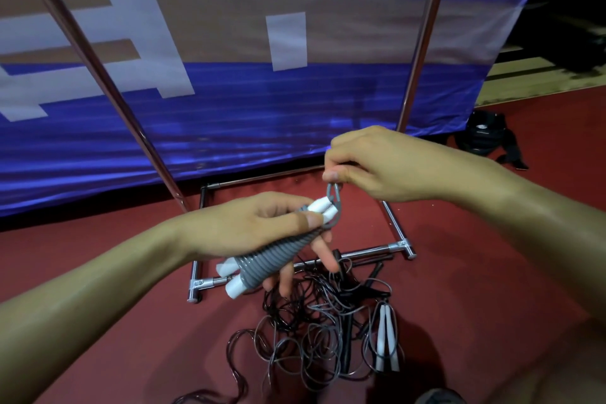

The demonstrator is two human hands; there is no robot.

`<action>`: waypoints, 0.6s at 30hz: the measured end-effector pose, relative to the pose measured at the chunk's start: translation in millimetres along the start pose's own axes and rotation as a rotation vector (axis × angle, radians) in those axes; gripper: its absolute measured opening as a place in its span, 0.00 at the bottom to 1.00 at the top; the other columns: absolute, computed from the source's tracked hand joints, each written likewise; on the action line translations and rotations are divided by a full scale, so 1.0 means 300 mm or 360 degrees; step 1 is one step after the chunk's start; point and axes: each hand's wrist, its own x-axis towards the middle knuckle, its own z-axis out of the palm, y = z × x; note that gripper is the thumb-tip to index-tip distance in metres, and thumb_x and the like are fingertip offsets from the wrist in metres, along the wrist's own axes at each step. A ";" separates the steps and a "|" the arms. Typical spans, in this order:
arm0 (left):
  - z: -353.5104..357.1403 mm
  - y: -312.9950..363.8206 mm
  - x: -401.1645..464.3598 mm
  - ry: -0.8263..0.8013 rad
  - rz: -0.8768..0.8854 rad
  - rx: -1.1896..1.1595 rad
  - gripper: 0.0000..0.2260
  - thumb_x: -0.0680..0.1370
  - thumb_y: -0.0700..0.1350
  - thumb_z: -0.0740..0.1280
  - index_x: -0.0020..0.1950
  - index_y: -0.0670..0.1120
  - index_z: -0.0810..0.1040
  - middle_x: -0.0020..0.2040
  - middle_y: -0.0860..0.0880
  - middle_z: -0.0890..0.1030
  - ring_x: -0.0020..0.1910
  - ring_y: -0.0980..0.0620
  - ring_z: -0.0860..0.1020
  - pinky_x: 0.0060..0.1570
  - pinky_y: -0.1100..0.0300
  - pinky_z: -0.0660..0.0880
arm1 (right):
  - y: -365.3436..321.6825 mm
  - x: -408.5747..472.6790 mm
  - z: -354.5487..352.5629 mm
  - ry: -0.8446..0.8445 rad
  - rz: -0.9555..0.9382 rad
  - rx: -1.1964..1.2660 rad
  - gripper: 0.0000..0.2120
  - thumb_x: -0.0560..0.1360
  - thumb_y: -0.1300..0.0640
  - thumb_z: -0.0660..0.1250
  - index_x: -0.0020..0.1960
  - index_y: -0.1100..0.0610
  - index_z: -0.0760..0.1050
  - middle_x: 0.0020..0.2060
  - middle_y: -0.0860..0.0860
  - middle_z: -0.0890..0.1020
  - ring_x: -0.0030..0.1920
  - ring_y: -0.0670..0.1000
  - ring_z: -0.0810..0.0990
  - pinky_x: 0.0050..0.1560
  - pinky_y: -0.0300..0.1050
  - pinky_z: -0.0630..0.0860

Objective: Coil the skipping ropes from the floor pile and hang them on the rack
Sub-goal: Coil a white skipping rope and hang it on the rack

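We have one grey skipping rope (273,261) nearly bundled: its cord is wound in tight turns around the two white handles, and our left hand (249,233) grips that bundle above the floor, thumb curled over the top. Our right hand (364,167) pinches the last small loop of grey cord (334,195) just above the handle ends, fingers curled closed on it; we judge this to be the tuck or tie-off that finishes the coil.

Nothing of this rope is hung yet, as far as we can see. The rack's chrome uprights (423,39) rise in front of us, its base frame (370,251) rests on the red floor (114,321), and its top rail is out of view.

Much is left. Below our hands, by the near bar of the base frame, lies the tangled pile (314,338) of black and grey ropes, with another white-handled pair (387,341) at its right edge. Each needs untangling, coiling and hanging.
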 end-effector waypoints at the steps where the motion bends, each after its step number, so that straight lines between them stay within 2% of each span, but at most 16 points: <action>1: -0.005 0.002 -0.005 -0.0009 0.0000 0.0021 0.17 0.84 0.53 0.59 0.60 0.39 0.72 0.57 0.45 0.86 0.34 0.42 0.82 0.32 0.57 0.80 | -0.003 -0.001 0.004 -0.0011 0.0014 0.0020 0.13 0.83 0.44 0.60 0.43 0.46 0.74 0.39 0.43 0.76 0.43 0.43 0.76 0.49 0.49 0.75; 4: -0.005 0.007 -0.011 -0.0081 -0.0094 0.0189 0.14 0.85 0.50 0.60 0.60 0.40 0.76 0.57 0.49 0.87 0.34 0.43 0.82 0.29 0.60 0.79 | -0.044 0.002 0.012 -0.0023 0.0058 -0.0013 0.16 0.80 0.37 0.57 0.43 0.45 0.76 0.40 0.41 0.78 0.45 0.42 0.77 0.48 0.54 0.78; 7: 0.008 0.006 0.002 -0.0103 -0.0201 0.0331 0.15 0.85 0.51 0.60 0.63 0.40 0.75 0.50 0.56 0.88 0.31 0.48 0.82 0.29 0.61 0.79 | -0.105 0.003 0.012 0.0013 -0.0006 -0.0186 0.17 0.79 0.34 0.57 0.47 0.44 0.78 0.42 0.39 0.78 0.48 0.46 0.78 0.46 0.50 0.76; 10: 0.002 -0.001 0.007 -0.0040 -0.0187 0.0225 0.15 0.85 0.52 0.61 0.71 0.52 0.67 0.58 0.52 0.86 0.33 0.45 0.83 0.32 0.56 0.81 | -0.154 -0.006 -0.005 0.0091 -0.0111 -0.0334 0.21 0.77 0.32 0.54 0.49 0.43 0.80 0.43 0.41 0.80 0.48 0.48 0.79 0.42 0.47 0.69; 12: -0.001 -0.011 0.005 -0.0008 -0.0150 0.0171 0.15 0.85 0.52 0.61 0.71 0.57 0.67 0.59 0.50 0.86 0.32 0.44 0.84 0.32 0.55 0.81 | -0.162 -0.018 -0.013 0.0109 -0.0105 -0.0311 0.22 0.77 0.31 0.53 0.49 0.43 0.80 0.42 0.42 0.82 0.47 0.48 0.79 0.42 0.47 0.70; 15: -0.007 -0.024 0.003 0.0118 -0.0092 0.0087 0.14 0.84 0.52 0.61 0.70 0.54 0.70 0.57 0.46 0.86 0.32 0.43 0.83 0.30 0.56 0.81 | -0.159 -0.039 -0.015 0.0157 -0.0103 -0.0261 0.21 0.80 0.34 0.53 0.48 0.44 0.81 0.39 0.42 0.82 0.44 0.48 0.80 0.42 0.50 0.78; 18: -0.033 -0.026 -0.009 0.0239 -0.0041 -0.0003 0.14 0.85 0.51 0.59 0.69 0.48 0.70 0.55 0.45 0.87 0.31 0.42 0.83 0.29 0.56 0.81 | -0.144 -0.065 -0.020 0.0215 -0.0105 -0.0072 0.17 0.81 0.41 0.57 0.51 0.44 0.83 0.39 0.41 0.80 0.43 0.44 0.79 0.44 0.52 0.79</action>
